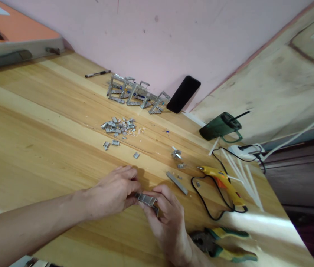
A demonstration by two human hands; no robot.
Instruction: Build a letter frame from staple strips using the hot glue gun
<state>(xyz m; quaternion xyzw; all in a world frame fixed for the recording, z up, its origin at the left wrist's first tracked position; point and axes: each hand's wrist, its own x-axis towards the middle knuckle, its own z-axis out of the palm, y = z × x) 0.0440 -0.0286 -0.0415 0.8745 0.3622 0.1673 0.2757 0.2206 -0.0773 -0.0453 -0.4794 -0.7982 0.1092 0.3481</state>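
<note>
Both of my hands meet low in the middle of the wooden table (pixel 34 122). My left hand (pixel 115 191) and my right hand (pixel 165 218) are closed on the same strip of metal staples (pixel 146 199), each pinching one end just above the tabletop. Another staple strip (pixel 177 183) lies flat just beyond my right hand. A heap of short staple pieces (pixel 118 126) is farther back, and a small structure built of staple strips (pixel 136 93) stands near the pink wall.
A yellow glue gun (pixel 223 183) with a black cord lies at the right beside white glue sticks (pixel 243 176). Pliers (pixel 221 244) rest near my right wrist. A dark phone (pixel 183 94) leans on the wall; a green tool (pixel 219 127), a pen (pixel 97 73) and loose staple bits (pixel 176 154) lie about.
</note>
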